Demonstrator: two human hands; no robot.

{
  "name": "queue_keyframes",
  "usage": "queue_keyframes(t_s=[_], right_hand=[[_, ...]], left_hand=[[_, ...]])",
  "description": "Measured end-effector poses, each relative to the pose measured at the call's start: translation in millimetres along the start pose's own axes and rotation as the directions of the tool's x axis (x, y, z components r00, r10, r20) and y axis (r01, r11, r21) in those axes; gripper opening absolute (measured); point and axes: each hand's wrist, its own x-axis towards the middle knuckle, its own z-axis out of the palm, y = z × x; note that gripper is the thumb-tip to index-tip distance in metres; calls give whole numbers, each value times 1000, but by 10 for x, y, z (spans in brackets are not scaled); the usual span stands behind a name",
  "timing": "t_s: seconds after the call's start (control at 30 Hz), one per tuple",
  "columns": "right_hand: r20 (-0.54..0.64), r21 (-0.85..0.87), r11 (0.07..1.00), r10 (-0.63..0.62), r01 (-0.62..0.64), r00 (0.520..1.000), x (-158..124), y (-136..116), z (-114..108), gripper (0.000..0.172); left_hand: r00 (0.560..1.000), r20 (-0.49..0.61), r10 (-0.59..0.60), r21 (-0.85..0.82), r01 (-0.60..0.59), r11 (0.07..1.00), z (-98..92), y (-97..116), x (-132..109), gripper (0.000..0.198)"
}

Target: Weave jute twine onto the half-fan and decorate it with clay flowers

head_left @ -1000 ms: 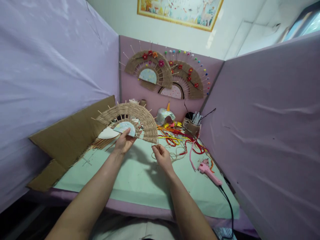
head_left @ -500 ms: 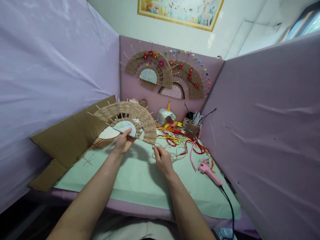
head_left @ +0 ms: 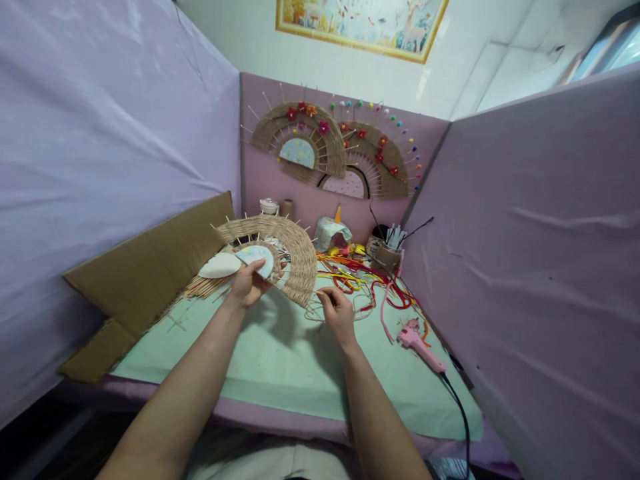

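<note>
Head view, left to right. Far left: lilac cloth wall [head_left: 100, 167], creased. Against its foot, a brown cardboard panel [head_left: 150, 247] leans at a slant. Beside it on the green table cover [head_left: 270, 380], a bundle of thin sticks [head_left: 200, 288], partly under a white oval piece [head_left: 220, 266].

Left hand [head_left: 251, 283] next: gripping the woven fan [head_left: 300, 257] at its lower edge, thumb on the front of the pale patterned half-disc [head_left: 259, 259], fingers behind. Fan is raised over the table's middle, tilted, right end lower; stick tips poke out along the outer curve. Behind it, a lidded container [head_left: 269, 207] and a brown spool [head_left: 287, 208].

On the back panel, two finished-looking fans overlap: left one [head_left: 333, 150] with red, orange and magenta flowers, right one [head_left: 395, 175] with red flowers and coloured beads on its stick ends.

Right hand [head_left: 337, 313]: thumb and forefinger pinched on a thin pale cord [head_left: 316, 320], just off the fan's lower right end; loops lie below and behind the hand.

Beyond, a patterned piece with orange cone [head_left: 331, 233], then tangled red and yellow strands [head_left: 360, 273] and a brown cup [head_left: 386, 257] of white sticks. Front right: pink glue gun [head_left: 420, 348], black cable [head_left: 459, 400] trailing off the edge. Purple wall [head_left: 525, 233] closes the right.
</note>
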Motion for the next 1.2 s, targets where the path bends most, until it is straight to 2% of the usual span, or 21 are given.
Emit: queue_keyframes(t_s=[0.17,0.33,0.53,0.83,0.97,1.2], right_hand=[[-49,-42,996,-81,79,995,10,16,-13,19],[-41,-48,995,-88,86,995,5,5,-11,19],[-38,-65,988,-141,138,989,-11,-34,-3,18],[-60,-112,962,-258,250,964,-43,-62,-1,16],[-84,-82,976,-211,204,974,-35,-63,-2,17],[-102,33,999,-29,32,994,-38,28,13,20]], left_hand=[[999,-21,-33,23,34,999,8,0,0,33],[998,-45,-39,36,41,999,18,7,-12,28],[997,-72,-39,48,42,998,24,15,-18,34],[989,-142,-34,179,59,982,107,6,-60,19],[986,-163,-33,237,72,969,110,2,-69,13],[981,-189,-49,214,90,973,133,25,-93,16]])
